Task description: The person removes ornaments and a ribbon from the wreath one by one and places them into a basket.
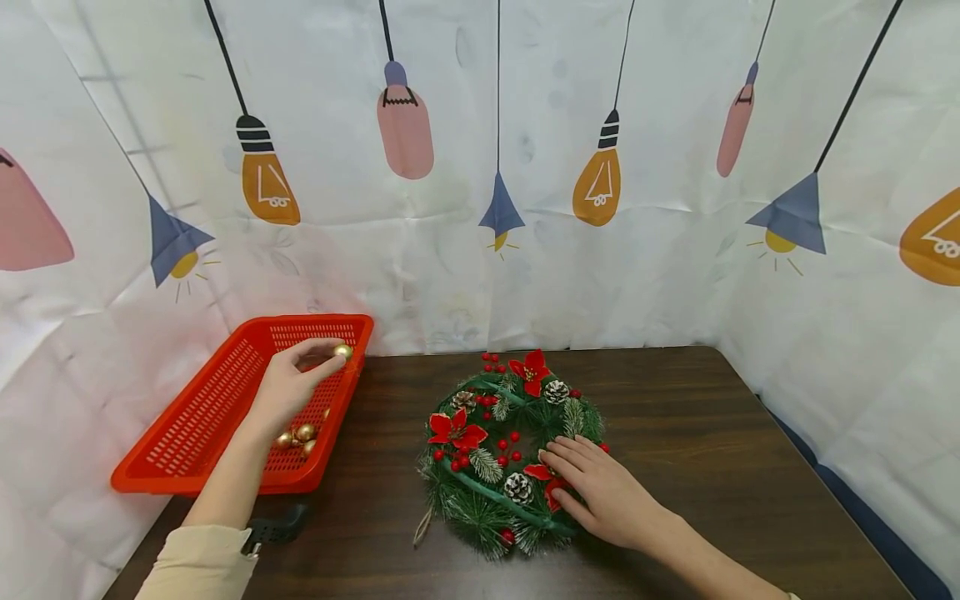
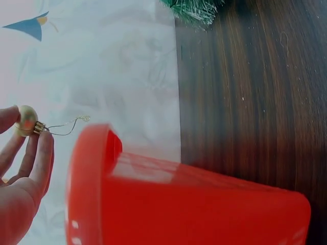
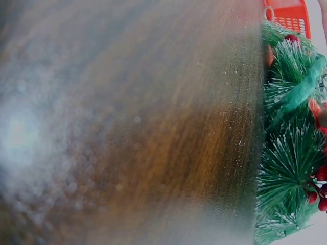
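Observation:
Between thumb and fingers my left hand [image 1: 288,385] pinches a small gold ball ornament [image 1: 342,351], raised over the right rim of the red plastic basket [image 1: 202,392]. In the left wrist view the ornament [image 2: 26,121] shows a gold cap and a thin hanging loop. My right hand [image 1: 600,487] rests with extended fingers on the right front of a green Christmas wreath [image 1: 480,508], over a red flower. Pine cones, red berries and red flowers decorate the wreath, which lies on the dark wooden table [image 1: 675,417]. The right wrist view shows its needles [image 3: 291,168] and berries.
Several more gold ornaments [image 1: 303,433] lie in the basket. A black strap device [image 1: 277,525] sits at my left wrist. Behind the table hangs a white curtain [image 1: 450,275] printed with lamps. A twine loop [image 1: 422,528] sticks out from the wreath's left front.

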A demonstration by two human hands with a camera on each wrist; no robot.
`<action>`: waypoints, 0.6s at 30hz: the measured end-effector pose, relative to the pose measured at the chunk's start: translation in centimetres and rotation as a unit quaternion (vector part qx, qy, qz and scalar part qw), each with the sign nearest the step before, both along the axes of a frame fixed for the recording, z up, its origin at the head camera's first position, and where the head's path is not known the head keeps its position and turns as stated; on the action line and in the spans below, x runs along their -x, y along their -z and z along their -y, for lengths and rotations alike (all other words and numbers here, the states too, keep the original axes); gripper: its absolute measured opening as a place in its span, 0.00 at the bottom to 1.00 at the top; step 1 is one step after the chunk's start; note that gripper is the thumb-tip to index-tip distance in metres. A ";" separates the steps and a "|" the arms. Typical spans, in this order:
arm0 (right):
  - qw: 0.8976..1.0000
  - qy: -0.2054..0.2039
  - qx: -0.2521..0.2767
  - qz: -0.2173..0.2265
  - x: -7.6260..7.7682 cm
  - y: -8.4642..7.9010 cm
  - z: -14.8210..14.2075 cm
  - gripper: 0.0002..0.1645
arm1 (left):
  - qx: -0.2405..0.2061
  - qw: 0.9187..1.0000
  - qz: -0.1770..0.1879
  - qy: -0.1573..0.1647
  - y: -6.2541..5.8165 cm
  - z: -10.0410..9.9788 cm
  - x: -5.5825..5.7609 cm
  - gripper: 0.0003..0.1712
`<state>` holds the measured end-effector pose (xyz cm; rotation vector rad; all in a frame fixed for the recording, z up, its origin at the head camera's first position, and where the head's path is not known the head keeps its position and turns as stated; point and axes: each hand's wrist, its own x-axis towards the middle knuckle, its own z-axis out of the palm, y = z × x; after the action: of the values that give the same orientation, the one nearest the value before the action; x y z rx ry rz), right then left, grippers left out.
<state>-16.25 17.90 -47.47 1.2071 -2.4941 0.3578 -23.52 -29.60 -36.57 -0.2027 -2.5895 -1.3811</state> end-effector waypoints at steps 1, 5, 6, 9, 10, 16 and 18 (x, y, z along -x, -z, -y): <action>1.000 0.000 0.001 -0.001 0.0 0.0 0.0 0.30 | -0.001 1.000 0.004 -0.004 0.0 0.1 -0.1 0.28; 1.000 0.000 0.002 -0.001 -0.1 0.0 0.0 0.30 | -0.001 1.000 0.008 -0.013 0.0 0.7 -0.5 0.29; 1.000 0.000 0.002 -0.002 -0.1 0.0 0.0 0.30 | -0.001 1.000 0.008 -0.014 0.1 0.8 -0.6 0.30; 1.000 0.000 0.003 -0.001 -0.1 0.0 0.0 0.30 | -0.003 1.000 0.011 -0.020 0.4 1.4 -0.8 0.30; 1.000 0.000 0.003 0.000 -0.1 0.0 0.0 0.30 | -0.004 1.000 0.013 -0.021 0.5 1.5 -0.8 0.30; 1.000 0.001 0.001 0.001 -0.1 0.1 0.0 0.30 | -0.004 0.999 0.027 -0.029 1.1 2.6 -1.2 0.32; 1.000 0.001 0.001 0.000 -0.1 0.0 0.0 0.30 | -0.004 0.999 0.032 -0.033 1.3 3.0 -1.3 0.33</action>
<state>-16.16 17.86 -47.51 1.2051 -2.4942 0.3607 -22.17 -32.59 -37.91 -0.0719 -2.6167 -1.3963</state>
